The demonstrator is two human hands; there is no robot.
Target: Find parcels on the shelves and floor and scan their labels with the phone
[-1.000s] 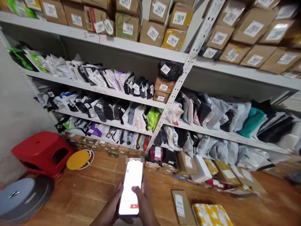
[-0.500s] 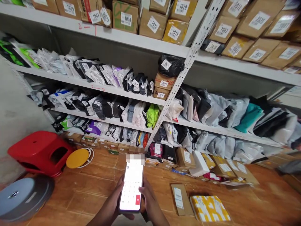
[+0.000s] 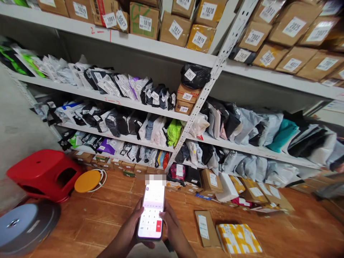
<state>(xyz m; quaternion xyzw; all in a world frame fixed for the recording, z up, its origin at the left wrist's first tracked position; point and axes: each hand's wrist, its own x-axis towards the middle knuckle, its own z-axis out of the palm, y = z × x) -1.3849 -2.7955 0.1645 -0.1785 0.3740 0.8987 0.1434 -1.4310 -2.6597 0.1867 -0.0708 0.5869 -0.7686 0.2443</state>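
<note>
A lit smartphone [image 3: 151, 215] is held upright between my two hands, low in the middle of the view. Its screen shows a number keypad with a red key at the lower right; the top end is blurred out. My left hand [image 3: 133, 219] grips the phone's left edge, with the thumb at the side of the screen. Around the right edge is my right hand [image 3: 170, 218], its thumb lying over the keypad's right side. Fingers of both hands are partly hidden behind the phone.
White shelves [image 3: 150, 104] ahead hold many labelled parcels and bags. Cardboard boxes [image 3: 212, 181] line the floor beneath. A red stool [image 3: 40, 172], a yellow round seat [image 3: 87, 180] and a grey round object [image 3: 24, 225] stand left. A flat brown box [image 3: 206, 229] and yellow-white parcel [image 3: 239, 238] lie right.
The phone's screen looks less glaring, and its keypad digits are clearer. My left thumb sits slightly nearer the screen. The view has shifted only a little.
</note>
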